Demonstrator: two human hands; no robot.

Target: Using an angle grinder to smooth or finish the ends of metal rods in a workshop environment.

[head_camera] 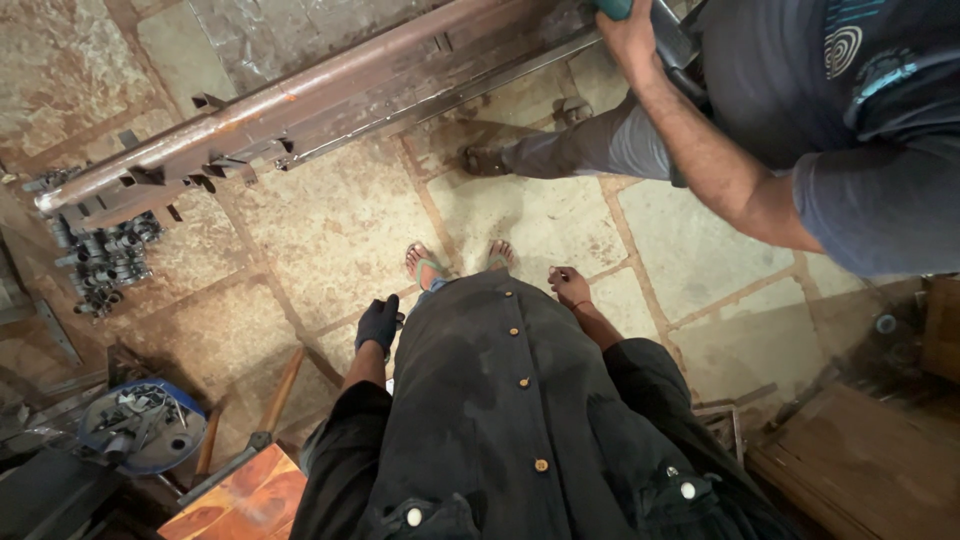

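I stand on a stone floor and look straight down my black buttoned shirt [510, 400]. My left hand [378, 325] wears a dark glove and hangs at my side, fingers curled, holding nothing. My right hand [569, 287] is bare, loosely closed and empty beside my hip. My feet in sandals [428, 266] show below. A long rusty metal frame [300, 105] lies across the floor ahead of me. Another person at the upper right bends over it, one hand [628, 35] gripping a teal-handled tool at its end.
Several small metal fittings [105, 258] lie in a heap at the left by the frame's end. A blue round tray of metal parts [140, 425] sits at the lower left beside an orange board [240, 505]. Wooden boards [860, 460] lie at the lower right.
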